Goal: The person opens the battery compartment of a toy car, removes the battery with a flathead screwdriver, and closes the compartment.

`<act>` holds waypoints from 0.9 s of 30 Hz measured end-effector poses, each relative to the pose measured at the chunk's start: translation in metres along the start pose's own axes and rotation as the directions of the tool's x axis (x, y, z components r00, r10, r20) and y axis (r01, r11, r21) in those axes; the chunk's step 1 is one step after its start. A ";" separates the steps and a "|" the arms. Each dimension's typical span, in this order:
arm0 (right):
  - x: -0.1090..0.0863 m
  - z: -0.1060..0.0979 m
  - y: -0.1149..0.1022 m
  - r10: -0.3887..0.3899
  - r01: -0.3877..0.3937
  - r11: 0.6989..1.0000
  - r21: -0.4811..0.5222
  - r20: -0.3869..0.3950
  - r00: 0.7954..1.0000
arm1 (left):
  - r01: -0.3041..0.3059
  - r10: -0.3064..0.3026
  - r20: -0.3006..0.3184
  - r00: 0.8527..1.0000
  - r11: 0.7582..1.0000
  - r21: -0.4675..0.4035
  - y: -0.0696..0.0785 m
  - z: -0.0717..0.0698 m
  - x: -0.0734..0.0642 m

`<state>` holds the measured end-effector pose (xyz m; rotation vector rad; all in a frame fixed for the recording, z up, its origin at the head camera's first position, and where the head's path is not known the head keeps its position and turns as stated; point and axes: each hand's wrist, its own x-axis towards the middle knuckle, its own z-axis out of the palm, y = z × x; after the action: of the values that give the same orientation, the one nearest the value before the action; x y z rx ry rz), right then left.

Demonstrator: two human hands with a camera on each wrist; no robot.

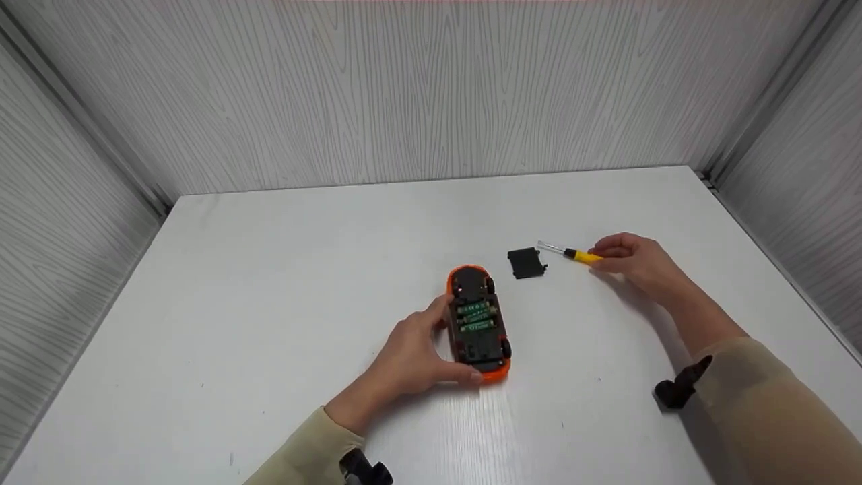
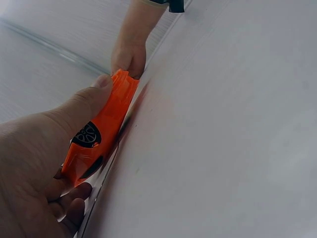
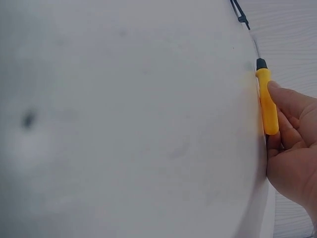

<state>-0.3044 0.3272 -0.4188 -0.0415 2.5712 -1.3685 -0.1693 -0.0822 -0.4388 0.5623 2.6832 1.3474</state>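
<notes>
An upturned toy car (image 1: 482, 347) (three green batteries (image 1: 477, 326) showing) sits just below and right of the head view's centre, gripped by the left hand (image 1: 416, 353). Farther right, beyond a black cover (image 1: 526, 263), the right hand (image 1: 643, 268) pinches a yellow-handled screwdriver (image 1: 583, 256).

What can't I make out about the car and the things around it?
- Print on the batteries, head view: too small to read.
- Roof of the toy car, head view: hidden under its upturned body.
- Tip shape of the screwdriver, head view: too small.
- Rest of the black panel, right wrist view: cut off by the top edge.
</notes>
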 end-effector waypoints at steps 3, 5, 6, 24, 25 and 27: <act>-0.001 -0.001 0.001 0.006 -0.006 1.000 -0.001 -0.004 1.000 | 0.009 -0.009 0.001 1.000 1.000 0.007 0.001 0.001 0.000; -0.002 -0.001 0.002 0.009 -0.009 1.000 0.006 -0.006 1.000 | 0.015 -0.015 0.003 1.000 1.000 0.007 0.002 0.001 0.000; -0.003 -0.002 0.002 0.009 -0.009 1.000 0.011 -0.007 1.000 | 0.017 -0.017 0.004 1.000 1.000 0.006 0.002 0.001 0.000; -0.008 -0.004 0.000 0.010 -0.005 0.995 0.102 -0.057 0.998 | 0.013 -0.013 0.007 1.000 1.000 0.003 0.001 0.001 -0.001; -0.010 -0.004 -0.003 0.002 0.005 0.995 0.104 -0.067 0.998 | 0.011 -0.011 0.006 1.000 1.000 0.006 0.000 0.001 -0.001; -0.012 -0.004 -0.007 -0.017 0.026 0.995 0.093 -0.090 0.996 | 0.018 -0.018 0.006 1.000 1.000 0.009 0.000 0.000 0.000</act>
<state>-0.2942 0.3280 -0.4082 0.0078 2.5815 -1.5302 -0.1691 -0.0822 -0.4389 0.5405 2.6841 1.3281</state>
